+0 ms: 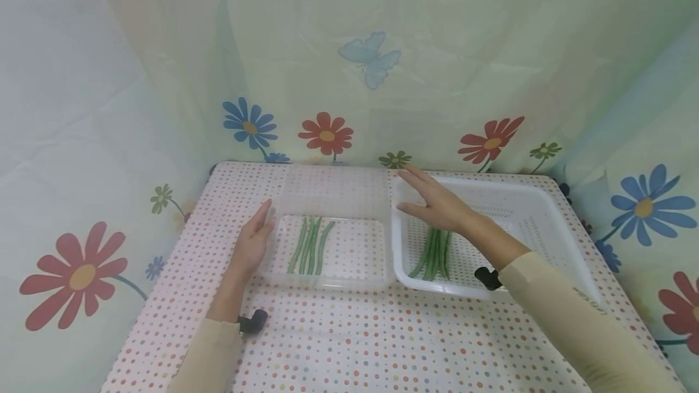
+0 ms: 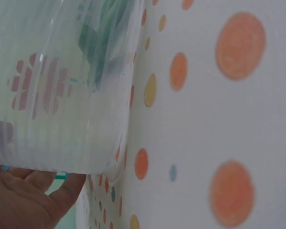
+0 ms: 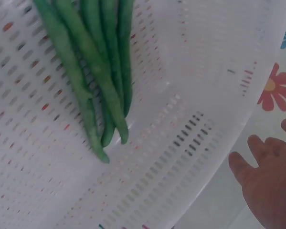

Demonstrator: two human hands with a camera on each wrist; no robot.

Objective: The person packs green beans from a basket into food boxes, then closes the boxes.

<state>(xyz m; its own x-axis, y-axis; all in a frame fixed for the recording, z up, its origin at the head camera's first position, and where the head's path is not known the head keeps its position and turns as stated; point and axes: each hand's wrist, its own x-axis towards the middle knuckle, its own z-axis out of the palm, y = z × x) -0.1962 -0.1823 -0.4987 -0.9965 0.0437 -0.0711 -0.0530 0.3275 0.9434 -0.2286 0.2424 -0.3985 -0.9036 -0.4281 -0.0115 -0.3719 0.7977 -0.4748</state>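
Now the left hand [image 1: 253, 240] is standing beside the clear box [image 1: 355, 247], its fingers extended along the wall, though contact is proving hard to tell. The right hand [image 1: 437, 204] is hovering by the rim of the basket [image 1: 524, 223], its fingers straight and thumb spread. Between the hands, several beans [image 1: 313, 248] are lying in the box, nearer the left one. Other beans [image 1: 434, 253] are lying bunched in the basket, just nearer the person than the right hand. Under both hands the dotted table [image 1: 338, 350] is carrying everything, and a flowered curtain [image 1: 327, 47] is hanging beyond them
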